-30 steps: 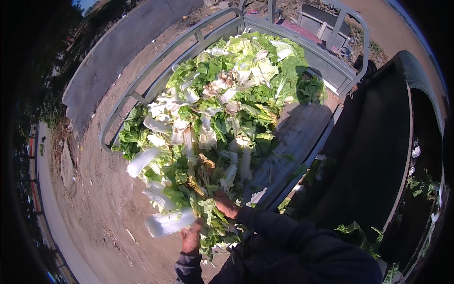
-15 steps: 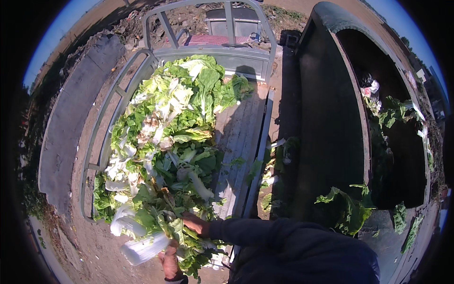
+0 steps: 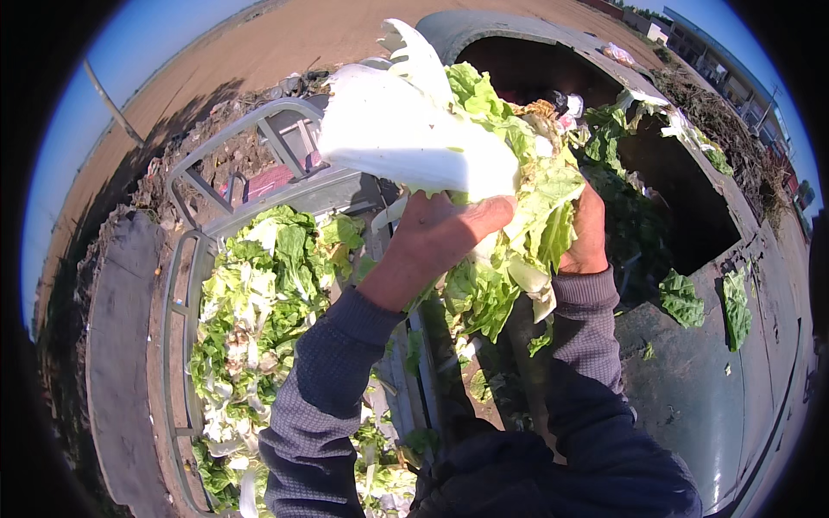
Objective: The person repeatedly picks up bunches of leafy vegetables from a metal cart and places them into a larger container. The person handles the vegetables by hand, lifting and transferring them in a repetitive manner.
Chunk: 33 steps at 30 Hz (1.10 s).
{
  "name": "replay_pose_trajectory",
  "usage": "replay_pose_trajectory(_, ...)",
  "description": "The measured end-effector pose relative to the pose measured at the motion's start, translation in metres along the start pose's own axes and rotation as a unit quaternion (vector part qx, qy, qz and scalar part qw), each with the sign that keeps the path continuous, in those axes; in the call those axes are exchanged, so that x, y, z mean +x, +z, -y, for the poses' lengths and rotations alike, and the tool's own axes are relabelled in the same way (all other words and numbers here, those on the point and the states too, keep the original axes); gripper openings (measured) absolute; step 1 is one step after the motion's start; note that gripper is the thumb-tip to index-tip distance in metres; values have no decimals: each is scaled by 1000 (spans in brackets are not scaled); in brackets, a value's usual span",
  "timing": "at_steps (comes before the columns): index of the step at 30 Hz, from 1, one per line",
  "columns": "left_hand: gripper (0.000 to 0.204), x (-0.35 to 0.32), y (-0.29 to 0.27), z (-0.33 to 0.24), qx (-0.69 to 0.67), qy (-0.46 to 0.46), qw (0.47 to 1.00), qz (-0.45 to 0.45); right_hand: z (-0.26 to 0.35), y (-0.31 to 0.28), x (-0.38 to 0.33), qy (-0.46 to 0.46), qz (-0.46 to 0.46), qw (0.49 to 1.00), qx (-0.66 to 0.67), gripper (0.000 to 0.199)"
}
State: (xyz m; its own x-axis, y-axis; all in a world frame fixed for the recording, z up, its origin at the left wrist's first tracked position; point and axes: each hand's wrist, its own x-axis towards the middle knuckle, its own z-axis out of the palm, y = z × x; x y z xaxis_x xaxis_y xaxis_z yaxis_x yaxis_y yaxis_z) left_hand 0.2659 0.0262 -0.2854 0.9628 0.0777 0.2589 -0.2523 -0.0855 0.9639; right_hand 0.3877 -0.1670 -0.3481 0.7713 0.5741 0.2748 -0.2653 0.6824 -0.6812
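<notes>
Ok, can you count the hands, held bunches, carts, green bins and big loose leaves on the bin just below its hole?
Hands, left hand and right hand: 2
Held leafy bunch: 1
Cart: 1
Green bin: 1
Loose leaves below the hole: 2
Total: 7

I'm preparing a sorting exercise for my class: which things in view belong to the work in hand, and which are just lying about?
Likely part of the work:
- leafy bundle
- left hand, gripping it
- right hand, against it, fingers hidden
- leaf heap
- grey cart
- green container

Likely just lying about:
- grey slab
- rubble
</notes>
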Motion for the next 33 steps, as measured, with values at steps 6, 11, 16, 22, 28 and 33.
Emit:
replay_pose_trajectory(6, 75, 57, -43, -1, 457, 409, 692, -380, 269, -165, 58, -165, -410, 466, -766, 55)
replay_pose_trajectory(11, 38, -161, -183, 150, 209, -53, 908, -358, 172, -170, 95, -343, -317, 459, -756, 66)
replay_pose_trajectory(16, 32, -455, -181, 247, 102, -245, 815, -515, -152, -107, 99, -176, -35, 785, -593, 58)
replay_pose_trajectory(22, 85, -672, -75, 312, 156, -610, 591, -504, -455, -99, -83, 344, 152, 710, -595, 96)
replay_pose_trajectory(28, 108, -706, -49, 349, 118, -611, 556, -551, -575, -22, -119, 167, 392, 663, -615, 119)
replay_pose_trajectory(33, 79, -683, -87, 386, -149, -467, 512, -705, -655, 30, -101, 212, 514, 578, -597, 123)
